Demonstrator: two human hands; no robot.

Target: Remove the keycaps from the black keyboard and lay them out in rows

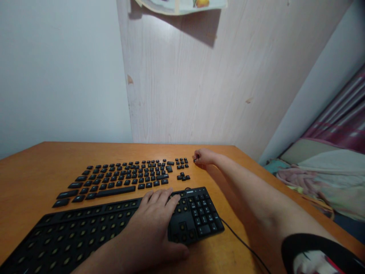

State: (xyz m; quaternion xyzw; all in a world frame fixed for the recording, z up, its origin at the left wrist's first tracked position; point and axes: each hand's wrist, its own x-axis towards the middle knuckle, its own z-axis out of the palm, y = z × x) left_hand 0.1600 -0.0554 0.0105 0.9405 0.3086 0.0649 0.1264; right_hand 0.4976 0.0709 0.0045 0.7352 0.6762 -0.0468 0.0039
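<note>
A black keyboard lies at the front of the wooden table, with most of its keys pulled off and bare sockets showing. Its number pad at the right end still carries keycaps. My left hand rests on the keyboard with fingers stretched out, covering part of the middle. Farther back, my right hand is stretched out to the table, fingers pinched on a small black keycap. To its left, loose keycaps stand in small groups, and beyond them many more lie in keyboard-like rows, with a long spacebar in front.
A black cable runs from the keyboard toward the front edge. The wooden table ends against a pale wall. A paper picture hangs above. Bedding lies beyond the table's right edge.
</note>
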